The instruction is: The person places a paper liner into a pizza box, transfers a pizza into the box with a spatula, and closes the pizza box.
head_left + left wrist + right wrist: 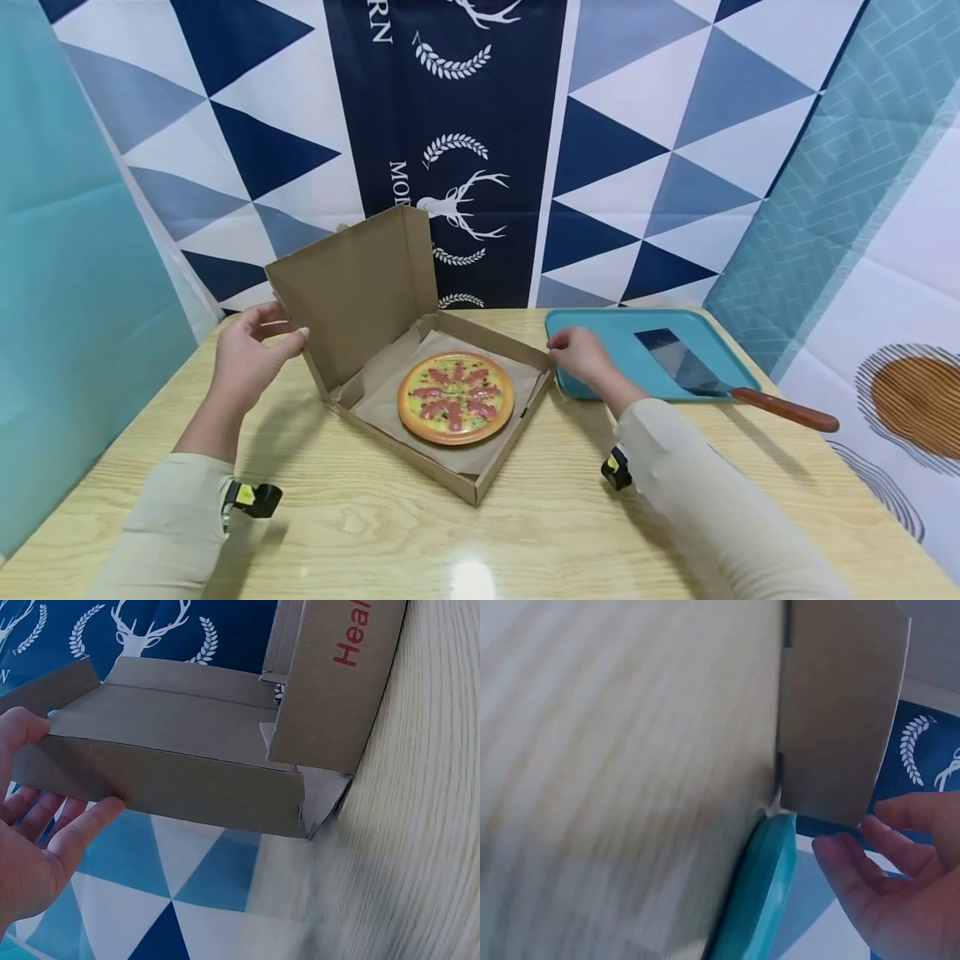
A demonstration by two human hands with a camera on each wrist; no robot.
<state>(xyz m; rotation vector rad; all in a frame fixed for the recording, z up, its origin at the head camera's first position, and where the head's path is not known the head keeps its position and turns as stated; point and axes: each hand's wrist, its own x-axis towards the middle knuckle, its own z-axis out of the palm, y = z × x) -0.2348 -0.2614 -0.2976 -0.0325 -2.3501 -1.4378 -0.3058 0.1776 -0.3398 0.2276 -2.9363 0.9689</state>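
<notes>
A brown cardboard pizza box (480, 490) stands on the table with its lid (352, 292) raised and leaning back to the left. Inside, a pizza (456, 397) with an orange-brown crust and red toppings lies on brown paper (378, 404). My left hand (251, 354) holds the lid by its left edge; in the left wrist view its thumb (105, 814) presses the side flap (187, 784). At the box's right back corner is my right hand (583, 357), fingers curled around the corner, fingertips right at the cardboard (832, 712) in the right wrist view.
A teal tray (600, 333) lies at the back right, close beside the box corner. On it rests a broad metal spatula (678, 362), its wooden handle (787, 408) reaching past the tray's front rim. Patterned cloth (637, 150) hangs behind the wooden table (360, 533).
</notes>
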